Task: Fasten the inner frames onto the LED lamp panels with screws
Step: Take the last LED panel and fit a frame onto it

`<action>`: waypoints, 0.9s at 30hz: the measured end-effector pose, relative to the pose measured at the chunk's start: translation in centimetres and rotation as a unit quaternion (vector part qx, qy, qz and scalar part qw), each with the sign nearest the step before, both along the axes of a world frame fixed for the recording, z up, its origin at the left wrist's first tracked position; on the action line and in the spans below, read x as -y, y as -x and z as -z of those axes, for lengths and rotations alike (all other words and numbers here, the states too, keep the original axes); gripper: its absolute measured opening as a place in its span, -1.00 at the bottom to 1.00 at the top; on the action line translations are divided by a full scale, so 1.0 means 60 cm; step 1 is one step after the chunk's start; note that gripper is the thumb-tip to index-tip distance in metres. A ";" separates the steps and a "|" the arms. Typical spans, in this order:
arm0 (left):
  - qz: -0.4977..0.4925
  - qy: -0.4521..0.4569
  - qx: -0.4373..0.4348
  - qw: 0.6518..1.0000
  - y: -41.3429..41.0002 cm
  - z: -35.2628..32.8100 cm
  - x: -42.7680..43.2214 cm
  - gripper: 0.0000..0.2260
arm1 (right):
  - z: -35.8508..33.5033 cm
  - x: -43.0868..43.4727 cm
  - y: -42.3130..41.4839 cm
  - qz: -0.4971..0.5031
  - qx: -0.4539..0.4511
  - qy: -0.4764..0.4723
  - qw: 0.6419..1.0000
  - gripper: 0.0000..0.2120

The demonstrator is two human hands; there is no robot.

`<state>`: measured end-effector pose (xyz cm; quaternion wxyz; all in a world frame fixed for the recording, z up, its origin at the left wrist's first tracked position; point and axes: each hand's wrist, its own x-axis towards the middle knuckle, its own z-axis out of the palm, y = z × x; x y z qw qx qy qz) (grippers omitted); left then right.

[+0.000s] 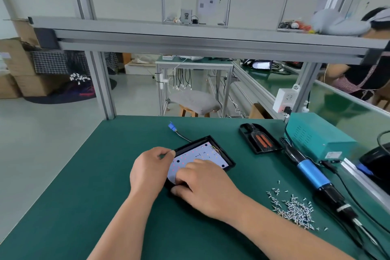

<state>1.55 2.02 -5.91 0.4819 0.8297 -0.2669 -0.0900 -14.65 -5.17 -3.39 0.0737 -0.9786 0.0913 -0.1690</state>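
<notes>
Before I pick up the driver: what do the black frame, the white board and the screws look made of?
Black frame: probably moulded plastic, matt, with only soft highlights along its rims. White board: a flat sheet, white-coated with printed dots; base material not discernible. Screws: metal, bright silvery, glinting in the loose pile.

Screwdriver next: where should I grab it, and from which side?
Take the electric screwdriver by its blue barrel, coming from above on its left. It lies flat along the right side of the table, with the teal power box close on its right.
</notes>
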 end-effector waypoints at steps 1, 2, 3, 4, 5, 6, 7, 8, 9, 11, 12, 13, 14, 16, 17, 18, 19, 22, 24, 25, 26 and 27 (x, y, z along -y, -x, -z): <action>0.011 -0.014 0.006 1.000 0.001 0.000 -0.001 -0.90 | -0.007 0.000 0.007 -0.001 0.000 -0.029 1.000 -0.69; 0.020 -0.024 0.012 0.999 0.002 0.001 -0.001 -0.91 | -0.016 0.003 0.014 0.003 0.006 -0.068 0.998 -0.65; 0.028 -0.029 0.016 0.999 0.003 0.000 -0.001 -0.91 | -0.025 0.008 0.022 0.014 0.020 -0.108 0.994 -0.61; 0.034 -0.028 0.018 0.999 0.002 0.001 -0.002 -0.91 | -0.034 0.019 0.029 0.030 0.044 -0.143 0.988 -0.58; 0.038 -0.026 0.020 0.999 0.002 0.001 -0.002 -0.90 | -0.042 0.034 0.036 0.050 0.076 -0.171 0.981 -0.58; 0.042 -0.024 0.021 0.999 0.002 0.001 -0.003 -0.90 | -0.049 0.053 0.043 0.072 0.109 -0.195 0.972 -0.58; 0.046 -0.025 0.021 0.998 0.002 0.001 -0.004 -0.90 | -0.054 0.076 0.050 0.097 0.138 -0.205 0.964 -0.59; 0.053 -0.025 0.021 0.998 0.002 0.002 -0.004 -0.90 | -0.058 0.101 0.057 0.127 0.159 -0.198 0.959 -0.60; 0.063 -0.026 0.020 0.997 0.003 0.003 -0.004 -0.90 | -0.059 0.129 0.064 0.162 0.167 -0.179 0.956 -0.64; 0.090 -0.022 0.013 0.996 0.006 0.007 -0.003 -0.91 | -0.053 0.185 0.077 0.233 0.151 -0.143 0.950 -0.77; 0.103 -0.021 0.009 0.994 0.007 0.008 -0.003 -0.92 | -0.049 0.213 0.082 0.263 0.132 -0.128 0.947 -0.83; 0.117 -0.019 0.005 0.993 0.008 0.009 -0.003 -0.91 | -0.043 0.238 0.087 0.294 0.107 -0.109 0.944 -0.84; 0.130 -0.016 0.003 0.991 0.008 0.010 -0.004 -0.89 | -0.037 0.261 0.092 0.322 0.079 -0.082 0.940 -0.82; 0.146 -0.009 -0.004 0.989 0.009 0.010 -0.005 -0.88 | -0.029 0.298 0.099 0.365 0.016 -0.015 0.931 -0.75; 0.152 -0.005 -0.007 0.988 0.009 0.009 -0.005 -0.89 | -0.026 0.311 0.101 0.378 -0.015 0.015 0.925 -0.76; 0.156 -0.001 -0.010 0.988 0.010 0.008 -0.005 -0.88 | -0.023 0.322 0.102 0.387 -0.045 0.039 0.920 -0.78; 0.160 0.003 -0.013 0.987 0.010 0.007 -0.006 -0.86 | -0.020 0.331 0.101 0.392 -0.073 0.056 0.916 -0.79; 0.173 0.006 -0.017 0.985 0.011 0.007 -0.006 -0.88 | -0.014 0.349 0.100 0.397 -0.133 0.060 0.906 -0.77; 0.180 0.006 -0.017 0.984 0.010 0.009 -0.007 -0.91 | -0.012 0.357 0.100 0.399 -0.152 0.062 0.902 -0.78; 0.182 0.006 -0.016 0.983 0.009 0.009 -0.007 -0.92 | -0.012 0.359 0.099 0.400 -0.159 0.064 0.900 -0.79; 0.184 0.005 -0.015 0.983 0.009 0.010 -0.007 -0.92 | -0.013 0.361 0.098 0.402 -0.164 0.062 0.899 -0.79; 0.189 0.005 -0.014 0.982 0.009 0.010 -0.007 -0.92 | -0.014 0.362 0.098 0.404 -0.167 0.054 0.898 -0.80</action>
